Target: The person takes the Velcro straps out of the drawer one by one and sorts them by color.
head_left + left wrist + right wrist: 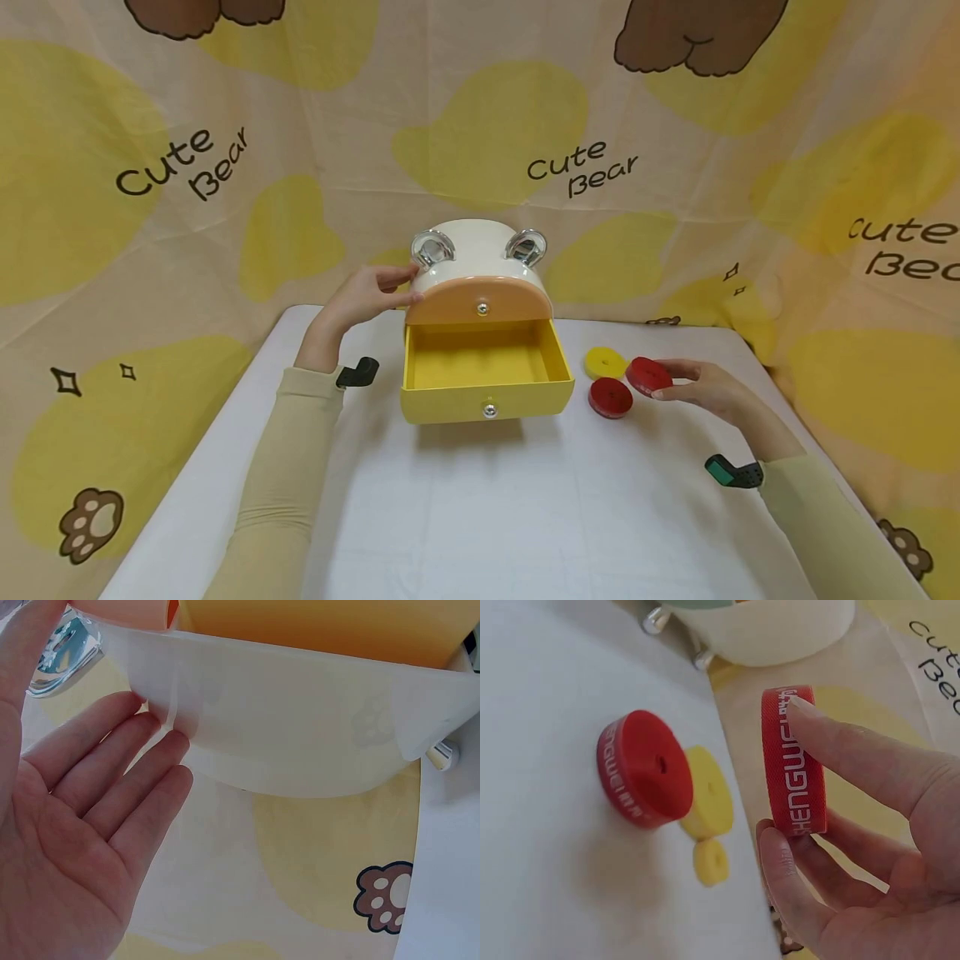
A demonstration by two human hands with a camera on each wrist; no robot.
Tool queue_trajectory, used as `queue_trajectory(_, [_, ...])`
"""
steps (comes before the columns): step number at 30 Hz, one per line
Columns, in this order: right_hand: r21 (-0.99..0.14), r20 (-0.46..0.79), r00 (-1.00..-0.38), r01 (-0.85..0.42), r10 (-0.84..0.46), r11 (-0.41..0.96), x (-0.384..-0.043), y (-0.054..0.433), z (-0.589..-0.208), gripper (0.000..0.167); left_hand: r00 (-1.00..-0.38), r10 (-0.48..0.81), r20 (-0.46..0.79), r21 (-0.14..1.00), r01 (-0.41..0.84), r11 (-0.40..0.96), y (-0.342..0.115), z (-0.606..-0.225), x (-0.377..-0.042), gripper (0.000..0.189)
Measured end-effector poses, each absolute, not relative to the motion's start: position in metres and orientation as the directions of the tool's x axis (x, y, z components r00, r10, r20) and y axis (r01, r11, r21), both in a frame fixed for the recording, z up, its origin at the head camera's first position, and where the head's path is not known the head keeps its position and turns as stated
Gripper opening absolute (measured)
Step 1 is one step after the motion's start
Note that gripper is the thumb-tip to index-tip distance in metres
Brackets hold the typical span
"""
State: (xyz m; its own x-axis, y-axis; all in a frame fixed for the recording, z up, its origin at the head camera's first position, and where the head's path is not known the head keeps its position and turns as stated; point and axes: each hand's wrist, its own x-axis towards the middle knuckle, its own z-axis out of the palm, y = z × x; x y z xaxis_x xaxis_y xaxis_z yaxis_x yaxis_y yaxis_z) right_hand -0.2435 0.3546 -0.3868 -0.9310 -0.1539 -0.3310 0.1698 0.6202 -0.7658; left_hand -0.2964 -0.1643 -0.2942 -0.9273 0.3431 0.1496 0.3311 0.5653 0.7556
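A white storage box (pixel 471 243) with silver ears stands at the table's back, its yellow lower drawer (pixel 486 402) pulled out and nothing inside. The orange upper drawer (pixel 480 302) is closed. My left hand (pixel 360 296) touches the box's left side with fairly straight fingers (pixel 161 769). My right hand (pixel 708 390) pinches a red tape roll (pixel 791 761) between thumb and fingers, raised off the table. Just left of it on the table lies a second red tape roll (pixel 611 398), beside a yellow roll (pixel 604 362).
A smaller yellow roll (pixel 711 862) lies by the larger yellow one, seen in the right wrist view. The white table (pixel 480 517) meets a patterned cloth (pixel 480 125) behind the box and along both sides.
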Motion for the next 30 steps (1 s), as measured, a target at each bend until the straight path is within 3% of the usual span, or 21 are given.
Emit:
queue_trajectory(9, [-0.759,-0.377,-0.921,0.251,-0.092,0.601,-0.246,0.372,-0.416,0.096,-0.933,0.333,0.140,0.754,0.318,0.574,-0.164,-0.296,-0.298,0.061])
queue_trajectory(18, [-0.731,-0.403,-0.912,0.270,-0.077,0.627,-0.245,0.385,-0.436,0.092,-0.929,0.332,0.161,0.768,0.329,0.550,-0.175,-0.322,-0.328,0.064])
queue_trajectory(23, [-0.703,-0.407,-0.912,0.281,-0.046,0.653,-0.247,0.386,-0.447,0.097,-0.926,0.329,0.184,0.748,0.349,0.564,-0.177,-0.325,-0.330,0.068])
queue_trajectory(30, [-0.689,-0.384,-0.923,0.271,-0.020,0.672,-0.250,0.383,-0.454,0.092,-0.927,0.332,0.175,0.744,0.346,0.572,-0.177,-0.324,-0.329,0.073])
